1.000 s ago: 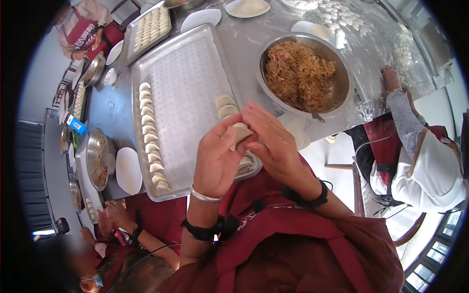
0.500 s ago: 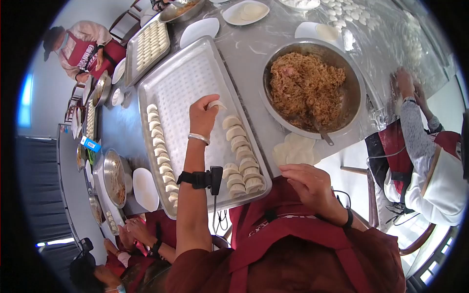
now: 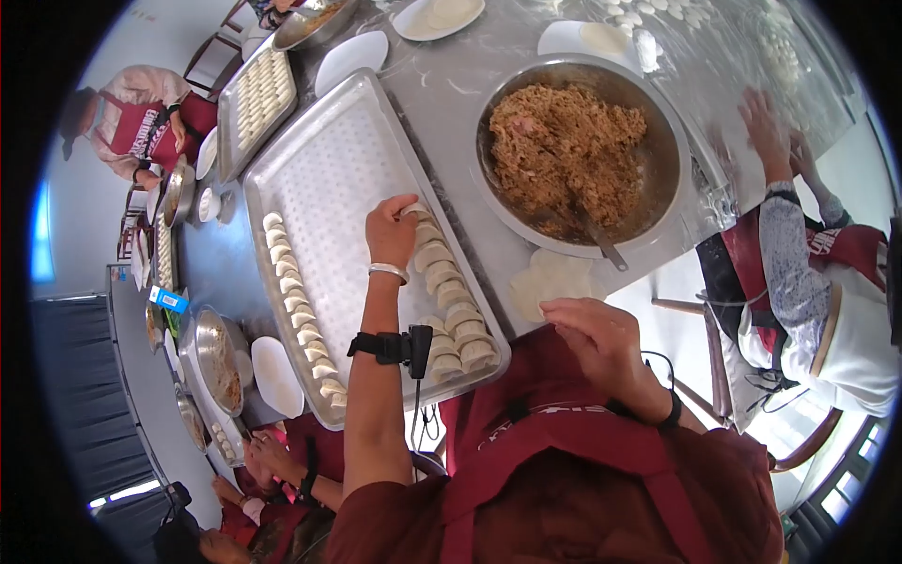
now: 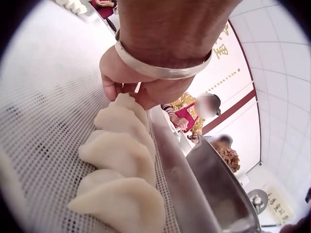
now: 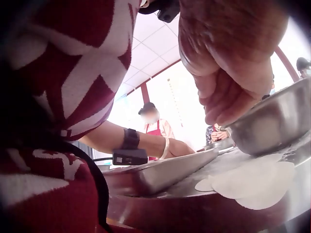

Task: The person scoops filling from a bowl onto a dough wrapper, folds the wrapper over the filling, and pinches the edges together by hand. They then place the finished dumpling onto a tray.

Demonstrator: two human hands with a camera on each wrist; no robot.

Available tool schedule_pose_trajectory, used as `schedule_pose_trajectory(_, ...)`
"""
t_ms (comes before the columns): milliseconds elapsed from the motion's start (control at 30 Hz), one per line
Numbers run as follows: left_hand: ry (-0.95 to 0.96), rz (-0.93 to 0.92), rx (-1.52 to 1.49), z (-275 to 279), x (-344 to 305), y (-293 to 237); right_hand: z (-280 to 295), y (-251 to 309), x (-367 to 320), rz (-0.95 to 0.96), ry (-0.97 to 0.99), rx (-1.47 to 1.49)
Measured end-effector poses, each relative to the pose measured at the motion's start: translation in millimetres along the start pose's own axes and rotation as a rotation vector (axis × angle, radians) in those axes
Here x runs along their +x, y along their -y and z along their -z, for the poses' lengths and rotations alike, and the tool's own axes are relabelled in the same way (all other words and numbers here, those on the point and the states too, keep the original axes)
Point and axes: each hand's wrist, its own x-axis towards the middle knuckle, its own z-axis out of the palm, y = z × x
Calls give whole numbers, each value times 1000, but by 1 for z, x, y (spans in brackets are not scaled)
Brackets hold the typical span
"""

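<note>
In the head view the left hand reaches over the metal tray and pinches a dumpling at the far end of the right-hand row. The left wrist view has its fingertips on that dumpling, which stands against the row of pleated dumplings beside the tray wall. The right hand hovers near the table edge, holding nothing, its fingers loosely bent; flat dough wrappers lie just beyond it. In the right wrist view these wrappers lie below the hand.
A steel bowl of filling with a spoon handle stands right of the tray. Another row of dumplings lines the tray's left side. Plates and a second tray sit farther back. Other people work around the table.
The left hand, with its dumpling, has come from the cupped pose with the right hand to the tray, then lowered to the row's end. The right hand has drawn back toward the table edge.
</note>
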Motion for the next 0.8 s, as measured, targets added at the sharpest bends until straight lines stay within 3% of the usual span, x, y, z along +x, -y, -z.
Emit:
schedule_pose_trajectory(33, 5, 23, -12, 0, -1, -1, 1, -1, -1, -17, 2, -7)
schedule_pose_trajectory(200, -70, -281, 238, -3, -3, 14, 6, -15, -12, -96, -64, -69)
schedule_pose_trajectory(400, -47, -248, 270, 1, -10, 4, 11, -53, -33, -216, -89, -126)
schedule_pose_trajectory(500, -155, -270, 254, 4, -29, -7, 10, -72, -40, -95, -89, -196)
schedule_pose_trajectory(600, -208, -212, -72, 5, -78, -65, 10, -65, -32, 63, 32, -410)
schedule_pose_trajectory(733, -85, -181, -209, 2, -141, -105, -8, -67, -35, 147, 194, -551)
schedule_pose_trajectory(800, -46, -142, -190, -3, -161, -104, -17, -80, -39, 198, 130, -575)
